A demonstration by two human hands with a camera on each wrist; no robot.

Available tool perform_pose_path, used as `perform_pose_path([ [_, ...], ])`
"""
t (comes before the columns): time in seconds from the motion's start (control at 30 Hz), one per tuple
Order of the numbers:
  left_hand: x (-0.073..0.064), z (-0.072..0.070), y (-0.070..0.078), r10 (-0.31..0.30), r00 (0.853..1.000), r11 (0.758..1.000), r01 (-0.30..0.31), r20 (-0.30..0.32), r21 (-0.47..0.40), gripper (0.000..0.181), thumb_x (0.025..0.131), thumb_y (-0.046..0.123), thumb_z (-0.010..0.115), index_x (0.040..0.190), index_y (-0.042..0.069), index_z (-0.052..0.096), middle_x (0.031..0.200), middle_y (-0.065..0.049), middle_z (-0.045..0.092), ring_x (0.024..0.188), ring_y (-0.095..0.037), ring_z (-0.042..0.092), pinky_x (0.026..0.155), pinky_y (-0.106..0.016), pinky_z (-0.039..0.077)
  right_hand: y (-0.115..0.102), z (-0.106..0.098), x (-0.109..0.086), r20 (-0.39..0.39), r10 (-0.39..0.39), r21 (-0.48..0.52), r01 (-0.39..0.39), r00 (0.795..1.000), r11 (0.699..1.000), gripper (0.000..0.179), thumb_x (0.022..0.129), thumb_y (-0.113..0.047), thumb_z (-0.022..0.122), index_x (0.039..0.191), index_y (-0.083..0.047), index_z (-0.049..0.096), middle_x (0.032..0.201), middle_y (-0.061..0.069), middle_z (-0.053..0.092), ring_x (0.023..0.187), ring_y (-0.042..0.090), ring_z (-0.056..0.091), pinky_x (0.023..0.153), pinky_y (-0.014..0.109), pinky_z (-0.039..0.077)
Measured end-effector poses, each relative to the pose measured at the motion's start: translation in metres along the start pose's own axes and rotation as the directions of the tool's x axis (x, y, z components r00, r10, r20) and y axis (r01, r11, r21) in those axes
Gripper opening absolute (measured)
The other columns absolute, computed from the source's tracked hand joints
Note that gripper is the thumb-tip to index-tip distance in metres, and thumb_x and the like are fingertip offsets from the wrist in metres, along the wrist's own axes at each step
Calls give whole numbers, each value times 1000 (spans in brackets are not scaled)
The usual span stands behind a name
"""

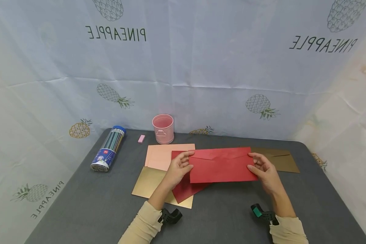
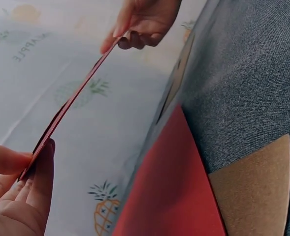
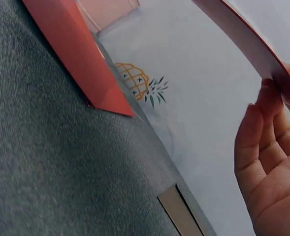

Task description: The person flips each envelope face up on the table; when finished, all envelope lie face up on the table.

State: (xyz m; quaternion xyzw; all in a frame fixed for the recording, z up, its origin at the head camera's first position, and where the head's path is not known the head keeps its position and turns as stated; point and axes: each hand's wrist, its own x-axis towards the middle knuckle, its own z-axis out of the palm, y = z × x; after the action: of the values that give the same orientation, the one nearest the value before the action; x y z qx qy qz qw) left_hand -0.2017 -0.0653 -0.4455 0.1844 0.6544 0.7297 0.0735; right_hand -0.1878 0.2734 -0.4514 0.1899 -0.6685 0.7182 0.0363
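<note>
With twelve o'clock at the table's far edge, a red envelope was held up above the dark table, its flap side showing. The left hand pinched its nine o'clock end between thumb and fingers, and the right hand pinched the three o'clock end likewise. Toward eight o'clock from it, a darker red envelope lay partly over some flat gold paper and, farther up, some pale pink paper. A brown envelope lay at three o'clock, just beyond the right hand. At ten o'clock stood a pink bucket, with a small pink eraser just beside it on its nine o'clock side. A tub of pencils lay on its side well apart, near nine o'clock.
</note>
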Motion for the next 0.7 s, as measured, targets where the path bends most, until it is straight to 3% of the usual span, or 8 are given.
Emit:
perform_pose_path([
  [0.2, 1, 1, -5, -13, 1000, 1000, 13, -8, 8, 47, 90, -7, 53, 136, 1, 44, 129, -23, 54, 106, -24, 61, 83, -25, 54, 2, -5, -1, 75, -36, -18, 37, 997, 999, 48, 92, 15, 44, 137, 5, 34, 101, 0, 60, 86, 10, 65, 65, 25, 56],
  [0.5, 1, 4, -7, -1, 1000, 1000, 1, 22, -4, 48, 90, -6, 54, 136, -1, 43, 128, -28, 53, 105, -25, 61, 82, -24, 54, 2, -13, -4, 83, -32, -104, 40, 996, 994, 52, 91, 14, 46, 141, 7, 31, 97, -2, 64, 80, 11, 64, 62, 23, 54],
  [0.6, -1, 12, -9, -18, 1000, 1000, 18, 14, -13, 47, 90, -5, 54, 136, -1, 43, 126, -28, 53, 98, -19, 62, 80, -21, 53, 2, -22, -9, 78, 2, -135, 8, 997, 991, 51, 92, 12, 47, 140, 7, 33, 95, -3, 65, 80, 11, 65, 64, 23, 54],
  [0.7, -2, 29, -14, -45, 999, 999, 45, -8, -17, 46, 90, -5, 55, 135, -3, 44, 122, -29, 55, 94, -17, 63, 77, -20, 53, 2, -36, -19, 77, 58, -202, -41, 995, 979, 50, 93, 9, 49, 141, 7, 33, 96, -4, 64, 81, 10, 65, 65, 24, 55],
])
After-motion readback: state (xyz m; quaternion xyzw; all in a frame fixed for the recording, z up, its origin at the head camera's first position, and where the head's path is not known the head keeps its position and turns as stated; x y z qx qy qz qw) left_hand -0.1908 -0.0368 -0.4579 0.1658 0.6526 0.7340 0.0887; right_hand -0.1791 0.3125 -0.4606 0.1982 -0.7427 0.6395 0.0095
